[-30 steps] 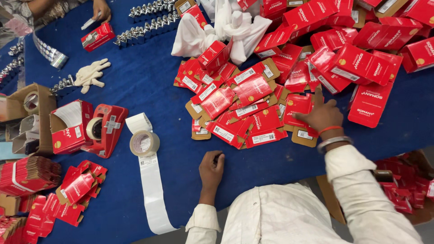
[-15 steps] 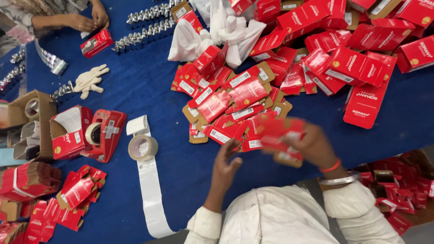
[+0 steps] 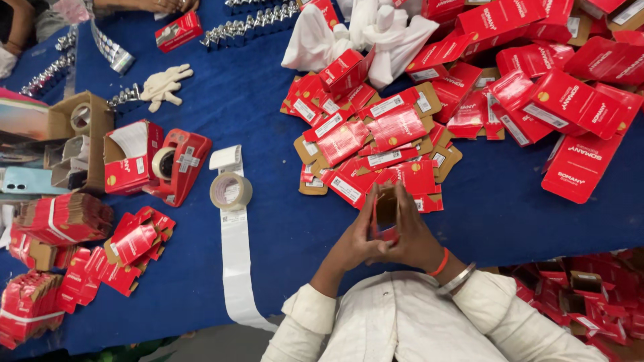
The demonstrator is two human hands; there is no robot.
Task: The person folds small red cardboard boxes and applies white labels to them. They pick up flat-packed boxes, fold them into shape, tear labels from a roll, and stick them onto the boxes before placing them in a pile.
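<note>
Both of my hands hold one small red carton point(image 3: 386, 213) with a brown cardboard inside, just above the blue table point(image 3: 268, 100) near its front edge. My left hand point(image 3: 355, 240) grips its left side and my right hand point(image 3: 412, 233) its right side. The carton stands half opened between my fingers. Right beyond my hands lies a pile of flat red cartons point(image 3: 376, 141), some showing white labels.
A roll of tape point(image 3: 231, 191) and a long white backing strip point(image 3: 236, 255) lie to the left. A red tape dispenser point(image 3: 178, 166) and folded cartons point(image 3: 131, 245) sit further left. White cloth point(image 3: 355, 33) and larger red boxes point(image 3: 570, 100) lie behind. Another person's hands point(image 3: 157, 5) work at the far edge.
My right hand lifted a carton off the pile and brought it toward me. My left hand rose from the table and joined it on the carton.
</note>
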